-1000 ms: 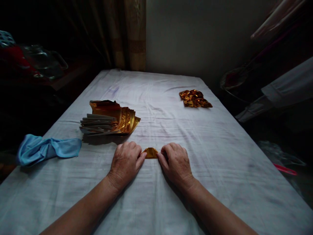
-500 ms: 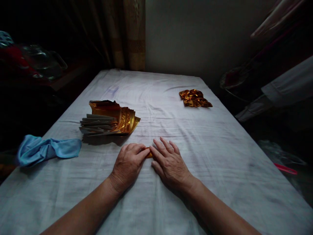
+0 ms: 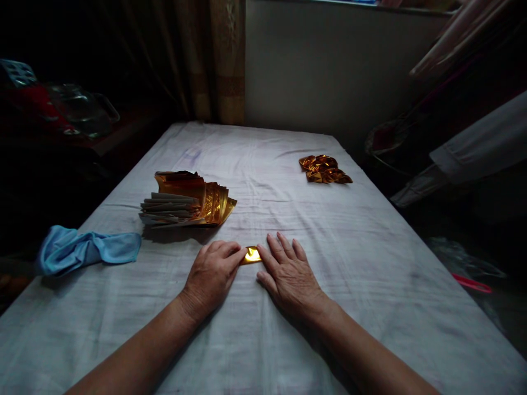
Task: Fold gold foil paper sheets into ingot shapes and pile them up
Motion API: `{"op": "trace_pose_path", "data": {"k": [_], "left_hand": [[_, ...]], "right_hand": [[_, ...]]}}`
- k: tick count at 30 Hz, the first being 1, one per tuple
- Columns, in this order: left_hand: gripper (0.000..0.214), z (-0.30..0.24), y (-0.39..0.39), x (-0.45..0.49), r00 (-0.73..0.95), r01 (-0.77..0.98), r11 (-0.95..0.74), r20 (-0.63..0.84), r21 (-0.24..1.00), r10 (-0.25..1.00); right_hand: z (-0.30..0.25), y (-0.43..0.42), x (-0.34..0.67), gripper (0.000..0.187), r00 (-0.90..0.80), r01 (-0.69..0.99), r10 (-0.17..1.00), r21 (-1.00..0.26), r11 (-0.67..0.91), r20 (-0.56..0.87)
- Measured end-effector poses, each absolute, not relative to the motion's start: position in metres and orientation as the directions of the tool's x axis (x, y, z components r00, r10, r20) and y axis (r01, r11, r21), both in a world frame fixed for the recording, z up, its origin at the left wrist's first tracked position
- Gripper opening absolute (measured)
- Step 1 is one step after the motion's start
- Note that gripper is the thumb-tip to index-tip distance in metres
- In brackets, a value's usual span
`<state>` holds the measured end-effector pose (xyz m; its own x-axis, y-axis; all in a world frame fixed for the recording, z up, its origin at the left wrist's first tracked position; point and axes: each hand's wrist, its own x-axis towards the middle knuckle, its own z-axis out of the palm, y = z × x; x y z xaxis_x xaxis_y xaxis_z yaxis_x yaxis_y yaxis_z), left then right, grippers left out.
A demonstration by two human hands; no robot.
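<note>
A small folded piece of gold foil paper [image 3: 252, 255] lies flat on the white cloth, its shiny face catching light. My left hand [image 3: 216, 274] is curled at its left end, thumb and forefinger closed on that edge. On the other side my right hand [image 3: 288, 271] lies with fingers outstretched, the forefinger touching the paper's right end. Beyond my left hand stands a fanned stack of gold foil paper sheets [image 3: 212, 203] with grey backs. Several folded gold foil pieces [image 3: 325, 169] lie in a cluster at the far right.
White cloth [image 3: 370, 307] covers the table. A crumpled blue cloth [image 3: 88, 251] lies near its left edge. A glass jug [image 3: 82, 107] stands on a dark side surface at left. Pale fabric [image 3: 486, 142] hangs at the right, above a pink-handled item [image 3: 471, 283].
My hands have moved slightly apart, and more of the bright foil shows between them. The right fingers are spread a little wider. The camera view has shifted slightly.
</note>
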<state>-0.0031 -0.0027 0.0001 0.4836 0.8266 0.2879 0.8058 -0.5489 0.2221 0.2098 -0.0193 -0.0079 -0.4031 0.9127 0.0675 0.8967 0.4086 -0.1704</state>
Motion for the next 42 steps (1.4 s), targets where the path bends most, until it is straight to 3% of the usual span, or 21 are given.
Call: {"op": "trace_pose_path", "data": {"k": [9,21,28,35,42], "left_hand": [[0.034,0.002,-0.003,0.002,0.496,0.829,-0.541,0.257,0.142,0.829],[0.03,0.009,-0.001,-0.003,0.526,0.803,-0.573,0.259,0.163,0.81],[0.029,0.013,-0.003,-0.001,0.552,0.808,-0.58,0.214,0.099,0.806],[0.024,0.005,-0.002,-0.01,0.56,0.801,-0.595,0.267,0.067,0.784],[0.013,-0.001,-0.001,-0.018,0.514,0.811,-0.584,0.428,0.043,0.744]], "right_hand": [[0.001,-0.012,0.196,0.057,-0.411,0.893,0.911,-0.187,0.41,0.034],[-0.003,-0.02,0.219,0.048,-0.337,0.929,0.938,-0.135,0.345,0.08],[0.003,-0.016,0.193,0.056,-0.458,0.861,0.883,-0.197,0.469,0.102],[0.002,-0.013,0.194,0.058,-0.434,0.881,0.901,-0.215,0.421,-0.016],[0.001,-0.022,0.207,0.062,-0.349,0.926,0.936,-0.177,0.335,-0.054]]}}
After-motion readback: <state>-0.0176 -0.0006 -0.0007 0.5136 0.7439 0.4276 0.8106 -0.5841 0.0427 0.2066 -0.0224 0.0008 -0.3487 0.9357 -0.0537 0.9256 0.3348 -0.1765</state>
